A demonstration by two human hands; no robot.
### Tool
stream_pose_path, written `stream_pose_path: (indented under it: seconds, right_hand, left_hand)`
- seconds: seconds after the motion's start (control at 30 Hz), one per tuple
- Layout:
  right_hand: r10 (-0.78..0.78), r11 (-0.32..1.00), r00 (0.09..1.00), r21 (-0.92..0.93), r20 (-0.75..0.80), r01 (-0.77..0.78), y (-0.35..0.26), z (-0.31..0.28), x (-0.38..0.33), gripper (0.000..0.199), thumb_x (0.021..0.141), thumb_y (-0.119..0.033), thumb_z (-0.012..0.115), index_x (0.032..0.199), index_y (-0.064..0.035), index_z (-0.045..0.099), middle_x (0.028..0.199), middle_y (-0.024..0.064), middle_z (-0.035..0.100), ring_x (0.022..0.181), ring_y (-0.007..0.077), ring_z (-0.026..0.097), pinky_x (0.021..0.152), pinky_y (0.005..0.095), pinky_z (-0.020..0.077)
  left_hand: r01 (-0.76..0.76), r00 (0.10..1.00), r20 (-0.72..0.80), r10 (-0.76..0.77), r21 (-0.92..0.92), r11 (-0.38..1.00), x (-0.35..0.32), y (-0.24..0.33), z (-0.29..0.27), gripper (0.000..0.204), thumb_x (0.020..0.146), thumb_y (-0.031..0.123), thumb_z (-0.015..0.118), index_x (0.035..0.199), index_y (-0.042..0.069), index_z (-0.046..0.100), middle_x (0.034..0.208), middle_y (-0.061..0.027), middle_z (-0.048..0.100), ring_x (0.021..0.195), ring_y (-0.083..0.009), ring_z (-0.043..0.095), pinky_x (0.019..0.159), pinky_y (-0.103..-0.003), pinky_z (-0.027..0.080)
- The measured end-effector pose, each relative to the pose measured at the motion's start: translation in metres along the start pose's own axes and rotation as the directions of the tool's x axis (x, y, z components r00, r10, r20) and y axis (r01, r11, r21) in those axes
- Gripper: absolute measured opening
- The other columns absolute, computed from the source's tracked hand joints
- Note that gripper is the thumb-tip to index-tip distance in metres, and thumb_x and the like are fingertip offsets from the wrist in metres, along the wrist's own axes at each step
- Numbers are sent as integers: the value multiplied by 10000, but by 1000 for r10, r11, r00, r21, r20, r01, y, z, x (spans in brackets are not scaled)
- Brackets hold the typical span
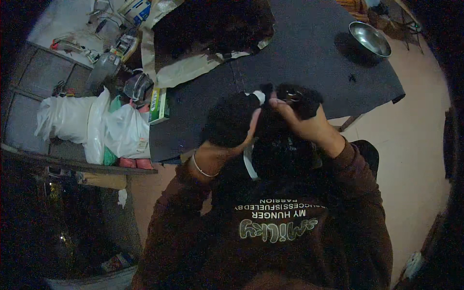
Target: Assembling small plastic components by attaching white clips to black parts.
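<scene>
Both hands are raised in front of my body, at the near edge of the dark table. My left hand (pixel 232 148), with a bangle at its wrist, is curled around a bundle of black fluffy material (pixel 226 118) that hides most of its fingers. My right hand (pixel 311 126) pinches more of this dark material close by, thumb and fingertips together. A small white piece (pixel 261 96) shows between the hands. Below them a pale strip (pixel 250 163) hangs against dark stuff at my lap. Whether the black pieces are joined cannot be made out.
A dark brown, hair-like mass (pixel 208 29) lies on a crumpled pale sheet (pixel 193 71) at the back. A metal bowl (pixel 369 38) stands far right on the dark table cover (pixel 314 53). Left are a green-and-white box (pixel 159 107), white plastic bags (pixel 72 116) and a grey machine (pixel 105 67).
</scene>
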State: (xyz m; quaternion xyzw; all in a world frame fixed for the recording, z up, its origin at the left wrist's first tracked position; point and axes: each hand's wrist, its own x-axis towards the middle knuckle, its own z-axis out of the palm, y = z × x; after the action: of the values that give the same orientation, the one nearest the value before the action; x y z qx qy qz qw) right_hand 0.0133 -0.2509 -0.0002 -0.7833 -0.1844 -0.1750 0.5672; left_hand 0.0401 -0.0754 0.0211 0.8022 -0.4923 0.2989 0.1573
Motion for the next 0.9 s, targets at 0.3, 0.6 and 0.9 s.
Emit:
stream_pose_path:
  seconds: [0.3, 0.6, 0.9]
  right_hand:
    - [-235, 972, 970, -45, -60, 232, 8, -6, -6, 135, 760, -95, 538, 875, -29, 563, 813, 86, 586, 719, 158, 568, 611, 266, 442]
    - [-273, 804, 909, -444, 316, 396, -4, -3, -10, 229, 681, -131, 550, 898, -59, 555, 836, 98, 566, 714, 252, 565, 624, 338, 441]
    - [187, 972, 981, 133, 54, -192, -13, 4, -11, 176, 759, -232, 568, 796, -60, 565, 671, 26, 539, 611, 111, 503, 548, 253, 410]
  left_hand:
    - [888, 443, 239, -864, -247, 387, 3, -4, -16, 391, 812, 396, 442, 1009, 75, 545, 835, -41, 582, 695, -132, 543, 651, -266, 424]
    - [871, 327, 645, -690, 78, 486, 27, 18, -18, 434, 781, 368, 476, 975, -17, 531, 997, -177, 535, 934, -259, 519, 794, -336, 397]
    - [493, 844, 365, -393, -241, 836, 8, 21, -15, 335, 797, 252, 457, 1008, -3, 509, 993, -144, 543, 932, -233, 523, 821, -342, 395]
